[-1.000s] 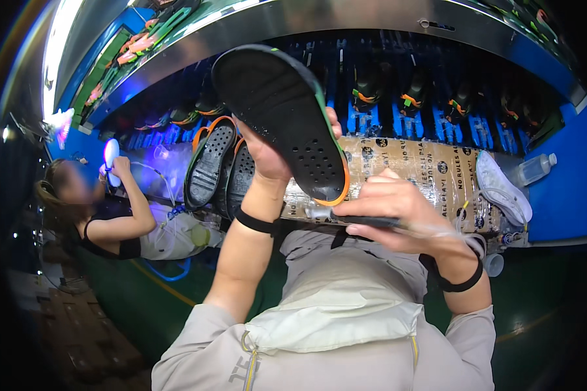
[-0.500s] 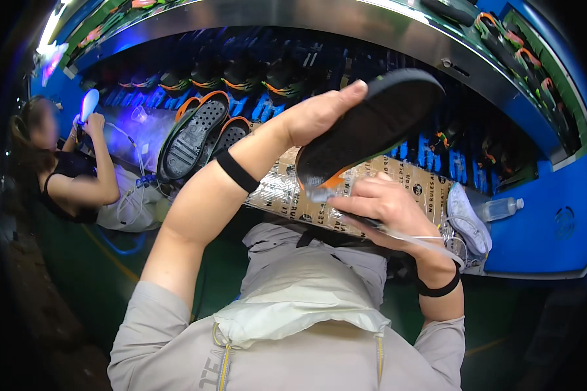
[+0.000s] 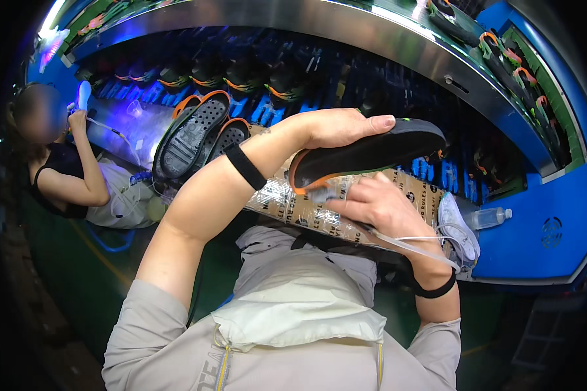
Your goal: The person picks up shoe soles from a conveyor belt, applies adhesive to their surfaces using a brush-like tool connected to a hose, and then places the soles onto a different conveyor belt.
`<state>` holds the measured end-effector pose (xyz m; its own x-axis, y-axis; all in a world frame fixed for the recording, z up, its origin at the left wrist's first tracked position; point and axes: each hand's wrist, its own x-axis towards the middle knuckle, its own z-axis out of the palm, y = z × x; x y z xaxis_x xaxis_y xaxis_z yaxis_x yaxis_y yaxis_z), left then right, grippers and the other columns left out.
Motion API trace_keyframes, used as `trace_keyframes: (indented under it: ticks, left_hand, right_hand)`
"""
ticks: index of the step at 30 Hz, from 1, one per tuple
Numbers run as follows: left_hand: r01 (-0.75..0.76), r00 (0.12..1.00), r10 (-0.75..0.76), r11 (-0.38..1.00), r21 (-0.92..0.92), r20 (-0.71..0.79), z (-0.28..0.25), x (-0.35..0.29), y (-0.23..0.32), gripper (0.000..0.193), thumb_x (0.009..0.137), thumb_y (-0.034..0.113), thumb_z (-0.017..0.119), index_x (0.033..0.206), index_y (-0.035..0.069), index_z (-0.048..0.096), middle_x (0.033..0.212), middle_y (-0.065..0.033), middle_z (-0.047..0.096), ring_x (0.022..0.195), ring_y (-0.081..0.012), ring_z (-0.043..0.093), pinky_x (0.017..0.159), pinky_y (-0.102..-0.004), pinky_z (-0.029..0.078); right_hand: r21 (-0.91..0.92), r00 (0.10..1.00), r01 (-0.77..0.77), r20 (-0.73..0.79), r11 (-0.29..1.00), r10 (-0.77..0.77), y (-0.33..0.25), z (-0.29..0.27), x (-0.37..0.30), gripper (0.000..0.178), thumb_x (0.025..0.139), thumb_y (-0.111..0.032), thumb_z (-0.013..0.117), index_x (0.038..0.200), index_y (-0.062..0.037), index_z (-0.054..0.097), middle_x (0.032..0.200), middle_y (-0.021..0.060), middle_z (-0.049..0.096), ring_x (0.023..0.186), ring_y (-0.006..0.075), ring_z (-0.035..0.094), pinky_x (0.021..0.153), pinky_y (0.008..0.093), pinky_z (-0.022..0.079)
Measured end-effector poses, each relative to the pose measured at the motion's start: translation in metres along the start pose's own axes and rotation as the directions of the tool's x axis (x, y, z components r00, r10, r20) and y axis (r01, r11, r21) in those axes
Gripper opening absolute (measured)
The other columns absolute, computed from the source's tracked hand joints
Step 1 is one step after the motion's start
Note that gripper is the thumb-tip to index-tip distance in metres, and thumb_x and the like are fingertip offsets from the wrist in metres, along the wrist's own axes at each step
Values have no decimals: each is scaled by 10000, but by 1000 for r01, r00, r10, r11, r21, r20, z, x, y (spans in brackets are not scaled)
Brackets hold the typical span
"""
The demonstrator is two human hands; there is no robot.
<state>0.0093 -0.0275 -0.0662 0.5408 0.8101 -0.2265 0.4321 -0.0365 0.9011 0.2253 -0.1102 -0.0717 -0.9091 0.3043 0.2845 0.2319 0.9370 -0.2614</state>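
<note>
My left hand (image 3: 342, 128) grips a black shoe sole (image 3: 378, 151) with an orange rim at its heel end, tilted in front of me. Its thumb lies along the upper edge; the other fingers are hidden behind the sole. Just below, my right hand (image 3: 378, 201) is closed round a brush (image 3: 321, 193) whose pale bristles sit at the orange heel edge. Whether they touch it I cannot tell. A thin clear tube (image 3: 411, 247) runs back from the brush along my right wrist.
Several black soles with orange rims (image 3: 192, 140) stand left on the taped cardboard surface (image 3: 287, 205). A white shoe (image 3: 456, 228) and a clear bottle (image 3: 489, 218) lie right. Behind, a conveyor carries shoes under a metal edge (image 3: 274, 16). At left a co-worker (image 3: 72, 169) holds a sole.
The sole has come lower and tipped, so its underside shows more narrowly and its orange rim more. My left hand dropped with it, and the right hand shifted slightly.
</note>
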Motion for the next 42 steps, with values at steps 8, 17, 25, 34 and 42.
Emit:
trace_keyframes:
  ticks: [8, 17, 25, 34, 42]
  left_hand:
    - [-472, 881, 250, 413, -779, -402, -3, -40, -104, 824, 1115, 724, 300, 1581, 86, 535, 1478, -136, 646, 1346, -258, 618, 1164, -433, 478]
    - [-43, 998, 49, 47, -998, -40, 94, -133, -206, 994, 1074, 788, 148, 1655, 21, 398, 1530, -314, 570, 1378, -488, 597, 1177, -622, 474]
    - [-109, 994, -36, -280, -954, -103, 152, -96, -202, 772, 1050, 527, 365, 1596, -8, 469, 1500, -328, 590, 1386, -524, 586, 1185, -670, 462]
    - [-280, 959, -9, -155, -947, -282, 171, -76, -184, 693, 1080, 500, 321, 1510, 16, 565, 1423, -218, 682, 1286, -343, 691, 1153, -511, 531]
    - [-261, 942, 161, -191, -946, -293, 167, -78, -155, 840, 1094, 667, 191, 1562, 55, 527, 1476, -232, 640, 1337, -395, 651, 1191, -560, 498]
  right_hand:
    - [374, 914, -188, -272, 908, 301, -2, -14, -17, 252, 825, -53, 838, 1077, -56, 825, 889, 89, 765, 776, 261, 709, 752, 375, 527]
    - [882, 469, -263, -237, 390, 851, 18, 73, -52, 165, 942, -32, 749, 1094, 16, 789, 922, -6, 733, 810, 68, 613, 743, 241, 502]
    - [819, 461, -431, -160, 378, 873, 22, 97, 1, 209, 936, -167, 775, 1089, -27, 801, 876, 35, 746, 785, 80, 647, 702, 276, 521]
    - [409, 695, -341, -496, 846, 520, -8, 98, 7, 222, 886, -85, 788, 1096, -13, 781, 1012, 176, 788, 914, 332, 761, 823, 405, 593]
    - [530, 765, -355, -308, 770, 565, -43, 39, -5, 191, 886, -174, 785, 1007, -30, 816, 997, 214, 793, 906, 385, 774, 843, 444, 614]
